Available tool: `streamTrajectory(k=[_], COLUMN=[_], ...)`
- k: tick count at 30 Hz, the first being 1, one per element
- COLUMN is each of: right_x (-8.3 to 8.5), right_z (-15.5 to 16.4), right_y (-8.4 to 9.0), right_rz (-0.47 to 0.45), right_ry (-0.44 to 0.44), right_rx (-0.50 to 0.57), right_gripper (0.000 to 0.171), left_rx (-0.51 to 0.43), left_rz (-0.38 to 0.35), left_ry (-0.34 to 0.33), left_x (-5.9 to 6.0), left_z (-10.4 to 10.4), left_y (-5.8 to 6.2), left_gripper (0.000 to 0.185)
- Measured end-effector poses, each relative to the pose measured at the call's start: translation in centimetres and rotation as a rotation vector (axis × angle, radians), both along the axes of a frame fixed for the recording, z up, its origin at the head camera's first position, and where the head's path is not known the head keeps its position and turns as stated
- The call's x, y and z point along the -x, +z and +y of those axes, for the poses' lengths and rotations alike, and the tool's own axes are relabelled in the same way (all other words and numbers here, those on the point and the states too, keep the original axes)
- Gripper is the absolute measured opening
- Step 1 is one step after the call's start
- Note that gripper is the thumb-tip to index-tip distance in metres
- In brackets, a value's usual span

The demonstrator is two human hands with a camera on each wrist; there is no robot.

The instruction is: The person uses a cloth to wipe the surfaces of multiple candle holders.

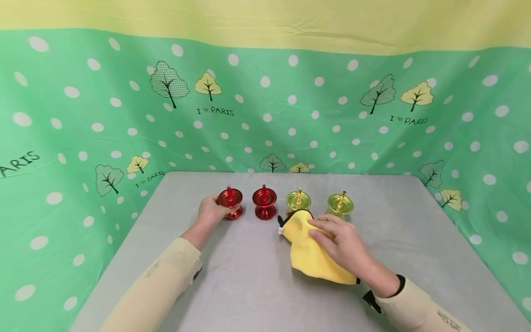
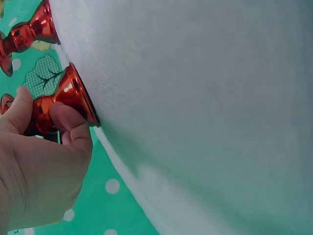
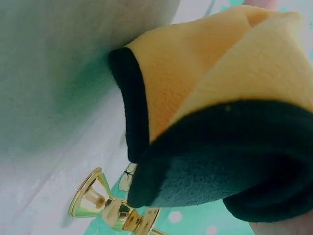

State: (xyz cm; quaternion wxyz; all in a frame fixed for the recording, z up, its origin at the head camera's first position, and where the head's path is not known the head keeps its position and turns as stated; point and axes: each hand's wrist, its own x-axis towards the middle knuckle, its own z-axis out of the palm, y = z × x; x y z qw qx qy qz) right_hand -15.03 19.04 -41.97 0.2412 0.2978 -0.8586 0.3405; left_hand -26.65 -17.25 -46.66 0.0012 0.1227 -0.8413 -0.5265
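Observation:
My left hand [image 1: 209, 213] grips the leftmost red candle holder [image 1: 234, 213], a shiny footed cup with a pin standing up in its middle. In the left wrist view, thumb and fingers of that hand [image 2: 44, 171] close round the narrow waist of the red holder [image 2: 73, 93], whose wide base stands at the table. My right hand [image 1: 346, 242] holds a yellow cloth [image 1: 317, 260] with black edging, which drapes in front of two gold candle holders. Close up in the right wrist view, the cloth [image 3: 190, 73] shows a grey underside and hides most of the hand.
A second red candle holder [image 1: 264, 212] stands to the right of the gripped one. Further right in the same row are a gold holder [image 1: 298, 199] and another gold holder [image 1: 340, 203]. They stand on a grey table [image 1: 244, 286], with a green dotted curtain [image 1: 265, 115] behind.

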Motion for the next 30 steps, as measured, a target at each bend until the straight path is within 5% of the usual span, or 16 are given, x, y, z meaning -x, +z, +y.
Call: streamTrajectory(k=[6, 11, 20, 26, 30], right_x=[-0.3, -1.7, -5.1, -5.0, -2.5], right_z=[1.5, 4.8, 14.4, 19.0, 19.9], right_y=[0.7, 2.1, 5.2, 5.4, 4.5], right_rz=[-0.055, -0.113, -0.422, -0.595, -0.667], right_ry=[-0.026, -0.114, -0.535, -0.781, -0.741], right_rx=[0.095, 0.173, 0.324, 0.182, 0.071], right_gripper=[0.025, 0.023, 0.025, 0.073, 0.082], left_rx=[0.005, 0.041, 0.116, 0.138, 0.157], left_rz=[-0.055, -0.065, -0.071, -0.100, -0.095], left_ry=[-0.030, -0.071, -0.070, -0.019, 0.008], left_x=[0.0, -1.5, -4.2, -5.4, -5.9], left_z=[0.2, -1.2, -6.9, -10.1, -11.3], left_y=[-0.2, 0.0, 2.2, 2.7, 2.8], left_gripper=[0.072, 0.082, 0.082, 0.083, 0.079])
